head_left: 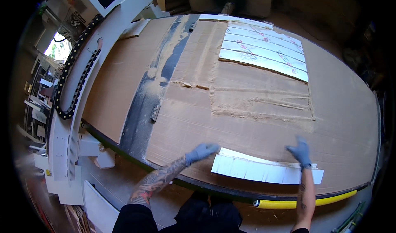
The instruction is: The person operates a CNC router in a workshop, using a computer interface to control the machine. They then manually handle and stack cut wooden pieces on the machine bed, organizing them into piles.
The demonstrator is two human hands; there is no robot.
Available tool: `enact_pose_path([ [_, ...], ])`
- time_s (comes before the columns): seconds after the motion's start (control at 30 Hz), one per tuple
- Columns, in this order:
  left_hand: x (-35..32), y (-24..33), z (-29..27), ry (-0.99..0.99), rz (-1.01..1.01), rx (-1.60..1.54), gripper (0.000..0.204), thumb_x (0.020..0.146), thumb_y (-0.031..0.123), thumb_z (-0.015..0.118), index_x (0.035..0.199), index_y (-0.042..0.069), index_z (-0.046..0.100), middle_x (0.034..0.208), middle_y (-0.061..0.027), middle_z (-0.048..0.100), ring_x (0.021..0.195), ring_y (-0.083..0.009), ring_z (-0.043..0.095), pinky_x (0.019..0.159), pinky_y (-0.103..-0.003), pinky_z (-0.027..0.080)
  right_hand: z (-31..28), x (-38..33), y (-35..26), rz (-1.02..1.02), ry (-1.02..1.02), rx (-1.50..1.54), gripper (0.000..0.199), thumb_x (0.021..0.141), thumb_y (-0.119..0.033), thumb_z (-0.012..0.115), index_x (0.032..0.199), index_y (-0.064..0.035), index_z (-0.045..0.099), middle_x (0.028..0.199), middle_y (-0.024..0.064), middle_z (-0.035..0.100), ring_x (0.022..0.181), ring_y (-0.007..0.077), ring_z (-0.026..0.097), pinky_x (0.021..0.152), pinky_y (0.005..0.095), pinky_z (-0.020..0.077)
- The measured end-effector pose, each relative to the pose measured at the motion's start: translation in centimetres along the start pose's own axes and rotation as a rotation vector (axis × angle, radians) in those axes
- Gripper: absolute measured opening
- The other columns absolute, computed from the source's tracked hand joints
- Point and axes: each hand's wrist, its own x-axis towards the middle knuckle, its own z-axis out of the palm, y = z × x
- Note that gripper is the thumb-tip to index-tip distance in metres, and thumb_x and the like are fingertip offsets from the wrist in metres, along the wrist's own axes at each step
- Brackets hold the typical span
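Note:
A stack of long white strips (pixel 264 170) lies along the near edge of a cardboard-covered table (pixel 185 130). My left hand (pixel 202 152), in a grey-blue glove, is at the stack's far left corner with its fingers stretched to the right; whether the tips touch a strip is hard to tell. Over the right part of the stack is my right hand (pixel 300 153), gloved alike. Its thumb stands apart from the slightly blurred fingers, and nothing is in it. Farther back lie several film-covered white strips (pixel 264 49) side by side, marked with red print.
Sawdust ridges (pixel 260 115) mark the cardboard below the back strips. A white machine gantry (pixel 88 76) with a black cable chain (pixel 62 97) spans the left side. Small metal blocks (pixel 155 113) sit beside a dark dusty strip. A yellow tube (pixel 305 201) runs along the front edge.

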Motion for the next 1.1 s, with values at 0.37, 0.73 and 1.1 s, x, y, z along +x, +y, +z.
enact_pose_path([
  [0.37, 26.1, 18.8, -13.5, 0.463, 0.749, 0.901, 0.054, 0.085, 0.038, 0.067, 0.128, 0.006, 0.06, 0.13, -0.0198, 0.061, 0.12, -0.0351, 0.057, 0.103, -0.043, 0.045, 7.6, 7.0, -14.4, 0.17, -0.211, -0.346, 0.093, 0.051, -0.059, 0.088, 0.109, 0.0098, 0.063, 0.113, 0.0301, 0.061, 0.11, 0.0437, 0.058, 0.096, 0.0487, 0.0471],
  [0.73, 41.4, 33.5, -16.6, 0.354, 0.359, 1.334, 0.074, 0.081, 0.048, 0.071, 0.144, 0.016, 0.048, 0.147, -0.0106, 0.046, 0.137, -0.0261, 0.044, 0.111, -0.047, 0.038, 7.6, 8.4, -14.1, 0.255, -0.371, -0.41, 0.11, 0.053, -0.063, 0.086, 0.127, 0.0119, 0.052, 0.134, 0.0373, 0.049, 0.128, 0.0474, 0.047, 0.108, 0.0509, 0.0369],
  [1.1, 37.4, 33.7, -13.7, 0.177, 0.359, 1.505, 0.089, 0.053, 0.059, 0.089, 0.126, 0.014, 0.063, 0.128, -0.0119, 0.061, 0.123, -0.031, 0.056, 0.101, -0.047, 0.045, 6.8, 9.6, -15.3, 0.367, -0.523, -0.406, 0.121, 0.058, -0.064, 0.084, 0.142, 0.0105, 0.039, 0.146, 0.0369, 0.037, 0.137, 0.0491, 0.036, 0.114, 0.0547, 0.0292],
])
